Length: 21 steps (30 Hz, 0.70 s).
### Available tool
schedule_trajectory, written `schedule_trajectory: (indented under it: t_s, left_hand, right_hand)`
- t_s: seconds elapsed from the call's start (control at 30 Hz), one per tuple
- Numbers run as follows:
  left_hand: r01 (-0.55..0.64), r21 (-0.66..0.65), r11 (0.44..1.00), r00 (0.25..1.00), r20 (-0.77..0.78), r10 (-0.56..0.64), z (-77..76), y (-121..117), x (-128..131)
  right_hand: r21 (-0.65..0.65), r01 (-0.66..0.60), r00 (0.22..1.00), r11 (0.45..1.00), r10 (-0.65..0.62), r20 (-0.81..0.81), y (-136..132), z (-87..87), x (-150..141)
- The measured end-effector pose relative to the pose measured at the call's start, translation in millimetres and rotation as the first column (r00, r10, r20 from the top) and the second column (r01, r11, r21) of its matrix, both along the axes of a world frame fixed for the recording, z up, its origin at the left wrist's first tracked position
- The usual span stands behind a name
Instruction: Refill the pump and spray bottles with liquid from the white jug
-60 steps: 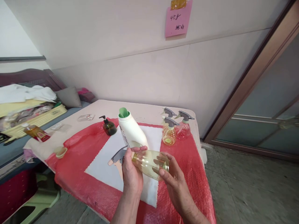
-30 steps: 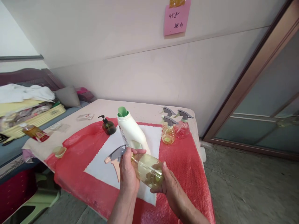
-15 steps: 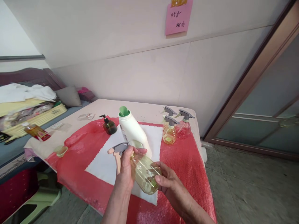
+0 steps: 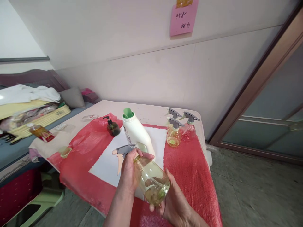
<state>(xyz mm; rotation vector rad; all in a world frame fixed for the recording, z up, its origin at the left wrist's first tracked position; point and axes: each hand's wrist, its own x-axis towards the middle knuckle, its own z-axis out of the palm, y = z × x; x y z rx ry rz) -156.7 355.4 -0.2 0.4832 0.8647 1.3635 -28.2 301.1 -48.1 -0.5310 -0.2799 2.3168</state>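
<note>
A clear yellowish spray bottle with a grey and peach trigger head is held tilted above the table, its head toward the upper left. My left hand is closed around the neck, just below the trigger. My right hand cups the lower end, with fingers under the base. Just behind it stands a white detergent bottle with a green cap insert, on a white cloth. The bottle's base is partly hidden by my left hand and the spray bottle.
Several spray bottles, one yellow and one pink, stand at the right on red plastic sheeting. A dark pump bottle is left of the detergent. Further left are a small pale cup and an amber bottle.
My right hand has slid from the side of the spray bottle to beneath its base. The bottle has turned slightly, bottom end moving down and right. My left hand keeps its hold.
</note>
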Motion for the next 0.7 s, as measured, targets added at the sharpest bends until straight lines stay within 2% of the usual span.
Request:
schedule_trajectory:
  t_s: [0.1,0.17,0.23,0.3,0.33,0.4,0.5,0.6,0.7]
  left_hand:
    - [-0.066,-0.016,0.998,0.998,-0.015,0.066,-1.6,3,-1]
    - [-0.12,-0.018,0.993,0.992,-0.033,0.119,-1.8,6,-2]
    - [-0.171,-0.013,0.985,0.984,-0.062,0.17,-1.2,7,-3]
    - [-0.205,-0.007,0.979,0.975,-0.085,0.203,-0.5,7,-4]
    - [-0.206,-0.002,0.979,0.975,-0.09,0.205,-0.2,7,-4]
    - [-0.18,0.012,0.984,0.979,-0.09,0.181,0.5,6,-5]
    - [-0.152,0.027,0.988,0.984,-0.091,0.154,3.4,4,-7]
    - [-0.151,0.029,0.988,0.981,-0.117,0.153,10.3,-6,-13]
    - [-0.004,0.034,0.999,0.983,-0.183,0.01,14.9,-27,-21]
  right_hand:
    - [0.053,0.026,0.996,0.998,-0.03,0.084,2,2.4,2]
    - [0.147,0.115,0.962,0.982,-0.147,0.23,4,1.4,7]
    - [0.338,0.189,0.869,0.922,-0.318,0.379,6,-1.5,12]
    - [0.523,0.171,0.766,0.835,-0.447,0.463,6,-5.0,15]
    - [0.572,0.145,0.739,0.807,-0.474,0.48,6,-6.6,15]
    - [0.58,0.143,0.746,0.802,-0.473,0.468,5,-8.5,12]
    - [0.502,0.223,0.798,0.836,-0.452,0.398,3,-8.9,0]
    - [0.481,0.283,0.786,0.83,-0.488,0.38,3,-10.9,-9]
    - [0.509,0.278,0.787,0.815,-0.497,0.365,7,-20.0,-14]
